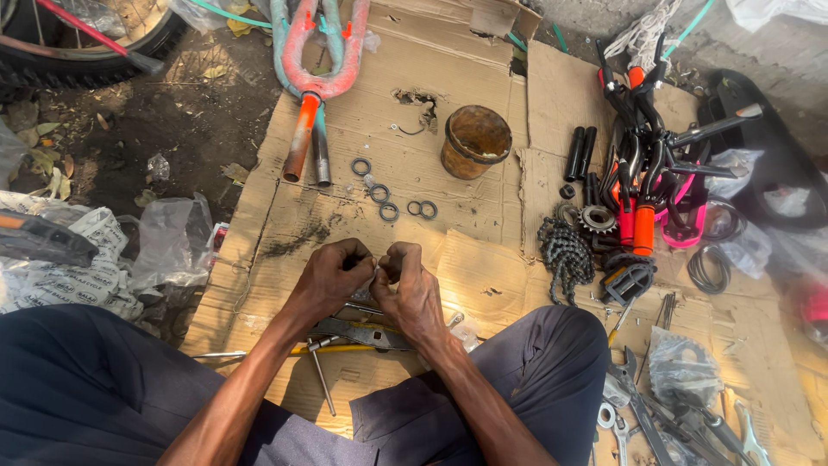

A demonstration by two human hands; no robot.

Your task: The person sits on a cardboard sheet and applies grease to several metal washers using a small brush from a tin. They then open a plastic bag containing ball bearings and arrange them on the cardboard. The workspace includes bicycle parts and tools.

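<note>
My left hand [332, 278] and my right hand [410, 289] are brought together above the cardboard sheet [414, 138], fingertips touching. They pinch a small pale object [377, 269] between them; it is too hidden to identify. Under my hands lie metal tools [358, 332] and a yellow-handled tool [332, 349]. Several metal rings [384, 203] lie on the cardboard just beyond my fingers.
An orange and teal bicycle fork [315, 86] lies at the top. A rusty brown pot [474, 141] stands beside it. A chain [565, 255], sprocket, pedal and handlebars [642, 147] sit right. Wrenches [638, 410] lie lower right, plastic bags left, a wheel [78, 43] top left.
</note>
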